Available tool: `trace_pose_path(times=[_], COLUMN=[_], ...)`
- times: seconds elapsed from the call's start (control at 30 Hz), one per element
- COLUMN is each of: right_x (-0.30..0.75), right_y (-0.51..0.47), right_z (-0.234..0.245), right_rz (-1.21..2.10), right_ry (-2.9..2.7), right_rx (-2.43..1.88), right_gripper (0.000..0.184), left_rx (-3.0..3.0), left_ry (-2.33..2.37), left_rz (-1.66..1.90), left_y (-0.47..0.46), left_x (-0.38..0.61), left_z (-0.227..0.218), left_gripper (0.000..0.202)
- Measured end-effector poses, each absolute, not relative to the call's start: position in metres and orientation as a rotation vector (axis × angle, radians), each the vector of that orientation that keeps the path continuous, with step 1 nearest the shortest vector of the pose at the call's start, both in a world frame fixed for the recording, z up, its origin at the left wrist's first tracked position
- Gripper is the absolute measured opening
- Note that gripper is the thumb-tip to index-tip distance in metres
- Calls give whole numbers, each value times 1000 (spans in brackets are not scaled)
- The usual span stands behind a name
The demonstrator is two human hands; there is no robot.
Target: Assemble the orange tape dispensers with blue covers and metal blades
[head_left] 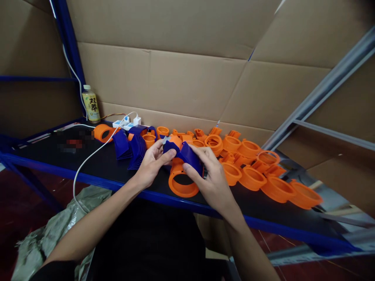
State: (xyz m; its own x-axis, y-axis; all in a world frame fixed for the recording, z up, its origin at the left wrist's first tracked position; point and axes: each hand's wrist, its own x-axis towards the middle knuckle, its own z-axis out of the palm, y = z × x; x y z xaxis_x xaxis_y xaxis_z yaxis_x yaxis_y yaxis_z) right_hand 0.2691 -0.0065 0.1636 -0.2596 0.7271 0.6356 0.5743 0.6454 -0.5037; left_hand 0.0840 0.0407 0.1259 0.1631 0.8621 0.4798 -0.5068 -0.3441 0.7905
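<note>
Near the front edge of the black-topped bench, both hands grip a blue plastic part [190, 156]. My left hand [154, 162] pinches its left end between thumb and fingers, next to a small grey piece [165, 139]. My right hand [211, 175] wraps round the part's right side with the thumb on top. Directly below and behind it is an orange ring-shaped part [183, 189]; whether the two are joined is hidden. Left of my hands stand several stacked blue plates [137, 150].
Several orange ring parts [253, 177] crowd the right half of the bench [96, 171]. A drink bottle [91, 105] and a power strip [124, 124] stand at the back left. A white cable [88, 158] hangs over the front edge. Cardboard [175, 78] walls the back.
</note>
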Motion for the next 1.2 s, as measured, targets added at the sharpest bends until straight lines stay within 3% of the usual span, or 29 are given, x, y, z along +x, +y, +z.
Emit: trace_pose_path(times=[0.2,0.33,0.5,0.57,0.93,1.07,1.2], right_x=[274,272,269,270,259,260,268], right_y=[-8,-11,-7,-6,21,26,-4], right_z=[163,167,159,157,154,150,132], right_rz=[288,444,726,789,1172,999,262], right_ry=[-1954,-1930,-1609,-1522,-1315,-1458,-1513], right_rx=[-1035,-976,-859,-836,-912,-959,-1046], right_gripper=[53,56,29,28,37,33,27], left_rx=[1273,1377,1556,1618,1195,1295,1492], left_ry=[373,387,389,371,323,365,457], left_rz=[1477,1503,1449,1434,1381,1393,1481], left_y=[38,34,21,15,43,43,39], left_x=[84,81,76,75,89,86,80], left_z=[127,131,136,138,119,121,131], left_gripper=[41,53,63,66,52,56,53])
